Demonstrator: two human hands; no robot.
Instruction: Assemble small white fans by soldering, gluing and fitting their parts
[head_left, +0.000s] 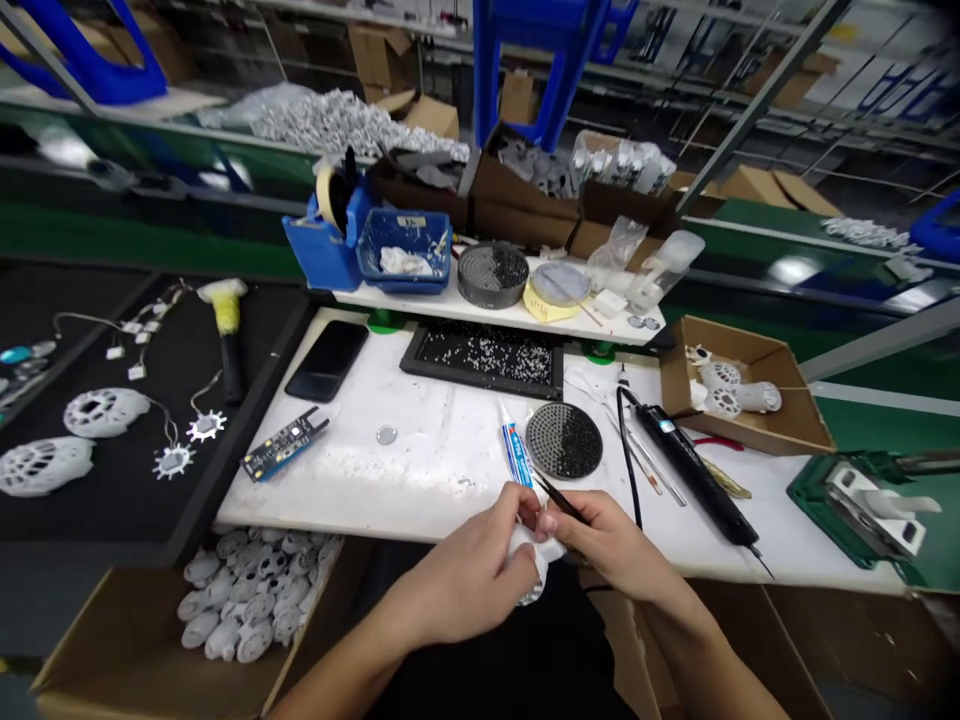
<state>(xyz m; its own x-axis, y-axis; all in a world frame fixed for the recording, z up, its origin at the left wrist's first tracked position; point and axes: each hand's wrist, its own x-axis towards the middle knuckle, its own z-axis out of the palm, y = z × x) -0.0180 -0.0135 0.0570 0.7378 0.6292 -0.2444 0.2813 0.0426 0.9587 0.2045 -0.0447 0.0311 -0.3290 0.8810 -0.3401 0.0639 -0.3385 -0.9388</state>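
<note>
My left hand (487,570) is closed around a white plastic part (534,565) at the table's front edge. The fingers cover much of it, so its full shape is hidden. My right hand (611,545) touches the same part with its fingertips and holds black tweezers (561,498), which point up and left. Just beyond the hands lies a blue and white glue tube (517,455), its nozzle pointing away. To the right of the tube sits a round black dish (564,441) with small dark pieces in it.
A black tray (484,358) holds small white pieces. A phone (328,361) and circuit board (285,444) lie left. An electric screwdriver (697,470), an open box (787,405) and a green fixture (847,510) stand right. A box of white shells (255,595) sits below left.
</note>
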